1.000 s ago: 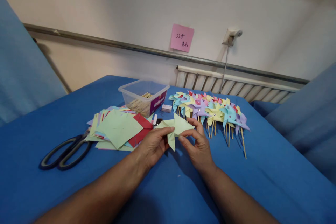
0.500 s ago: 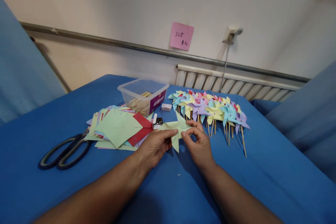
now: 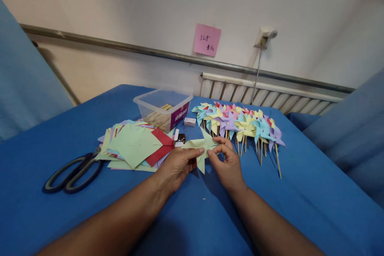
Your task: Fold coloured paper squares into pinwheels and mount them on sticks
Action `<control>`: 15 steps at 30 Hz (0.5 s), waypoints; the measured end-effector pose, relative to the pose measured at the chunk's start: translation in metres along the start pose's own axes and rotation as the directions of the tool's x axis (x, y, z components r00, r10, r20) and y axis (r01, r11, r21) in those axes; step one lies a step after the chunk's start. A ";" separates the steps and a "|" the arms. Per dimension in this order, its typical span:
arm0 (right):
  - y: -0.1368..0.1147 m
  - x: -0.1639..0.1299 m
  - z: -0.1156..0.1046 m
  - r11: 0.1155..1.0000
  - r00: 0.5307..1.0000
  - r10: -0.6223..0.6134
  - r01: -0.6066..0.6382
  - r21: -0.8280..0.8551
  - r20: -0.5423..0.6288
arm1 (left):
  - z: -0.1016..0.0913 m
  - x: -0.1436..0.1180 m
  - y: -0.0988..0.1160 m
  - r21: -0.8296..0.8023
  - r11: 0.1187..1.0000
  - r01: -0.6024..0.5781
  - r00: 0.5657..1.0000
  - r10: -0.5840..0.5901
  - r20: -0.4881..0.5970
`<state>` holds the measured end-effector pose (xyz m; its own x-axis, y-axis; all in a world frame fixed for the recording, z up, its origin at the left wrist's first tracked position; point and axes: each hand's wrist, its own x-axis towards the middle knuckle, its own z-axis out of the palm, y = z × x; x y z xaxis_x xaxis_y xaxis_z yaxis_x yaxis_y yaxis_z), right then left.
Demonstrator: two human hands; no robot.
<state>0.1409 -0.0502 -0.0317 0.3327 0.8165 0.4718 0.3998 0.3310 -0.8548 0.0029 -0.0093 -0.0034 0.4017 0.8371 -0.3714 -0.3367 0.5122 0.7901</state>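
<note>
Landmark: one clear rectangular plastic tub with a purple label [image 3: 142,109], thin wooden sticks [image 3: 159,120] inside.

Item, in hand: one pale-green four-bladed paper pinwheel head [image 3: 207,141], raised on the tub's near side, toward its right. The left hand [image 3: 176,169] gripped it, thumb on top near the centre, other fingers largely hidden beneath; the right hand [image 3: 228,165] pinched its right side between thumb and fingertips.

Risk: blades springing open — likeliest cause, a slackened thumb near the centre. A crease or tear, if the hands pulled against each other; the paper looked thin.

Item: one small, open, white-and-dark container [image 3: 181,139], near side of the tub, just beyond the left hand; shiny contents too small to identify. Risk: a spill, from a knuckle knocking it.

Item: one uneven stack of multicoloured flat paper squares [image 3: 135,146], near-left of the tub. Risk: slippage, if the left forearm swung outward.

Item: many pastel and red paper pinwheels on wooden sticks [image 3: 246,129], right of the tub. Risk: bent blades — from the right hand backing into them.
</note>
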 end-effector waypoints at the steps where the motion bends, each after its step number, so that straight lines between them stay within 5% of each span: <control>1: 0.000 0.000 0.000 1.000 1.000 -0.004 0.004 -0.004 0.002 | 0.000 0.000 0.000 0.002 1.000 -0.003 1.000 0.003 0.003; 15: 0.000 0.000 0.000 1.000 1.000 -0.007 0.007 -0.023 0.010 | 0.002 -0.002 0.001 0.045 0.999 -0.007 1.000 0.007 0.009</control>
<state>0.1411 -0.0502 -0.0318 0.3212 0.8188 0.4758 0.4216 0.3262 -0.8461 0.0034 -0.0111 -0.0011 0.4068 0.8388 -0.3619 -0.3009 0.4971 0.8138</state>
